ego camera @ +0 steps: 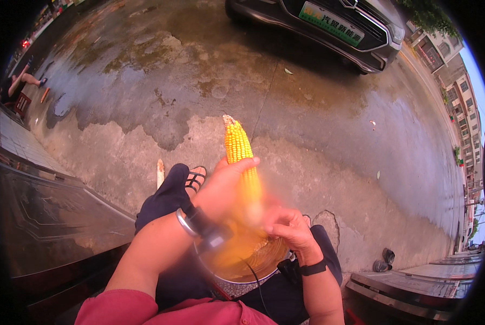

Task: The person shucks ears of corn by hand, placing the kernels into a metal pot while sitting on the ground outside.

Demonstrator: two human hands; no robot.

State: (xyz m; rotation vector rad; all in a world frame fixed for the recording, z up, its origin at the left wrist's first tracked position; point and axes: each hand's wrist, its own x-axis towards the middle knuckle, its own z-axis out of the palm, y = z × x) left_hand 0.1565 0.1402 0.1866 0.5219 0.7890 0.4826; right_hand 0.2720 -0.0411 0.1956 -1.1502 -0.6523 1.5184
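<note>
My left hand (222, 185) is closed around an ear of yellow corn (238, 142), thumb laid across its kernels. The ear stands tilted up, with its rough brownish tip pointing away from me. At the ear's lower end is my right hand (287, 227), its thumb and index finger bent near each other; blur hides whether they touch the corn or hold anything. Beneath both hands a round metal basin (277, 254) rests at my lap, with yellow kernels partly visible inside. A blurred patch covers much of the basin and the ear's lower part. A thin black cable hangs across the basin's near rim.
A bare corncob (160, 172) lies on the concrete by my sandalled foot. A dark car (267, 12) is parked ahead on wet ground. At far left a person (17, 85) sits on a chair. Dark shoes (382, 262) lie at right, near a step.
</note>
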